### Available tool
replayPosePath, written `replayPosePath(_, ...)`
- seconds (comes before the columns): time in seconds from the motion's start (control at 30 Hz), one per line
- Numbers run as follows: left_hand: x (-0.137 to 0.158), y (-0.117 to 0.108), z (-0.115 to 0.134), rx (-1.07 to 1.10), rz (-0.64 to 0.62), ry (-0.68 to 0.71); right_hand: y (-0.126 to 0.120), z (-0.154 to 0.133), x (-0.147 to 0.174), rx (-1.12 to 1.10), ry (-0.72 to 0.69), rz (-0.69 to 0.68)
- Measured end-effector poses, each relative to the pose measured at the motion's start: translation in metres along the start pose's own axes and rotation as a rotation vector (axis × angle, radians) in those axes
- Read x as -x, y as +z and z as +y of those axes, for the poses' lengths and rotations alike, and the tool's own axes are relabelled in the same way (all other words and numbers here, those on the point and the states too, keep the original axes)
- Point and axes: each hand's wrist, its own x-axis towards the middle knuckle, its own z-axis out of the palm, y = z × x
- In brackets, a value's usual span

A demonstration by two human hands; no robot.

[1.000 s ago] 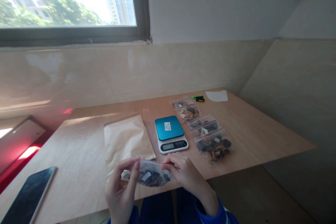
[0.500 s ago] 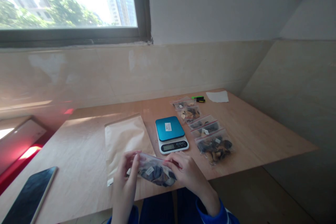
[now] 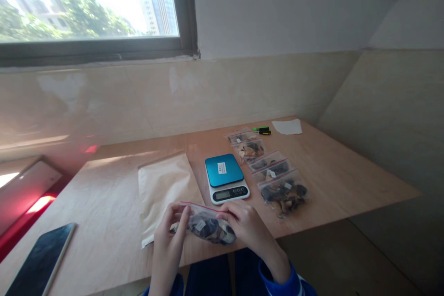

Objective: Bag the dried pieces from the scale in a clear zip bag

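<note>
Between my two hands is a clear zip bag (image 3: 211, 229) with a red seal strip, a small white label and dark and pale dried pieces inside. My left hand (image 3: 170, 231) grips its left end, thumb in front. The fingers of my right hand (image 3: 243, 221) pinch the upper right corner by the seal. The bag hangs tilted over the table's front edge, in front of a kitchen scale (image 3: 225, 175) with a blue plate and a small display. Behind my left hand lies a flat brown paper bag (image 3: 168, 182), partly covered by it.
Several filled zip bags (image 3: 285, 193) lie in a row right of the scale. Behind them are green and yellow-black pens or tools (image 3: 263, 131) and a white paper (image 3: 287, 126). A phone (image 3: 43, 259) rests at the front left. A tiled wall (image 3: 222, 92) borders the table's back.
My left hand has shifted slightly right, and its thumb now sits further along the seal. The zip bag has moved a little right with it. Both hands keep hold.
</note>
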Motion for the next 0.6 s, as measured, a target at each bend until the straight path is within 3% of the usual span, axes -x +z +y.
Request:
replayPosePath(0.13, 0.008, 0.007, 0.010, 0.056, 0.085, 0.048, -0.011, 0.001, 0.002, -0.012, -0.009, 0.060)
replayPosePath(0.33, 0.011, 0.010, 0.010, 0.153, 0.252, 0.050, -0.024, -0.004, 0.004, -0.140, 0.077, -0.039)
replayPosePath(0.5, 0.010, 0.005, 0.013, 0.173, 0.255, 0.022, -0.022, -0.001, 0.004, -0.044, -0.036, 0.058)
replayPosePath(0.6, 0.009, 0.003, 0.014, 0.167, 0.231, 0.031, -0.021, -0.002, 0.005, -0.056, -0.019, 0.063)
